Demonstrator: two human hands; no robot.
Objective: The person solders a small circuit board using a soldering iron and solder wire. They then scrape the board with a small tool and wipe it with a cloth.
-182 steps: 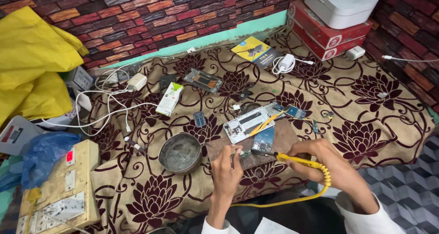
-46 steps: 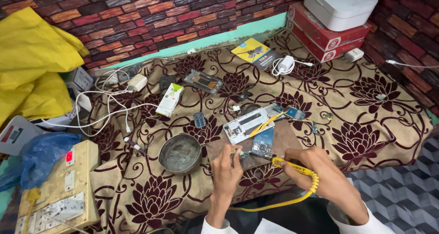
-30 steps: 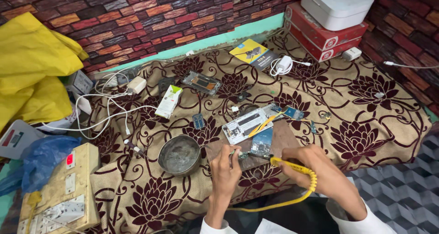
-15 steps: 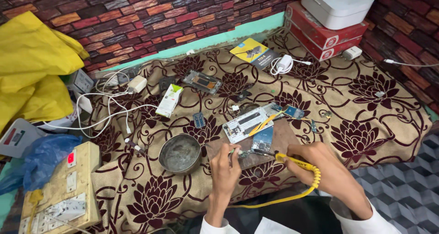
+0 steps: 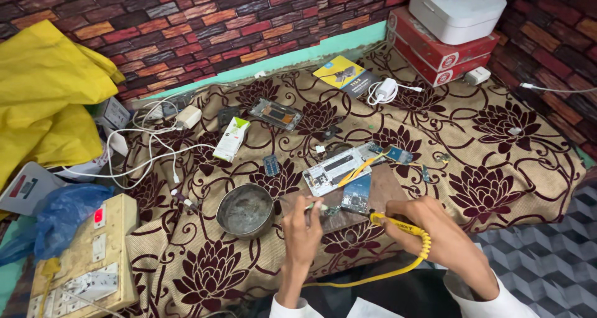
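Brown floral cloth covers your work surface, with a round grey metal bowl left of centre. Your right hand grips the yellow-handled soldering iron; your left hand pinches a thin wire or tweezers, too small to tell. Both meet at the small blue circuit board on the brown board. Soldering appears under way; next, judge a steady tip on the joint.

I see the yellow-handled soldering iron lying nearly level near the front edge of the floral cloth, tip toward a small blue circuit board flat on a brown board; thin tweezers just left.
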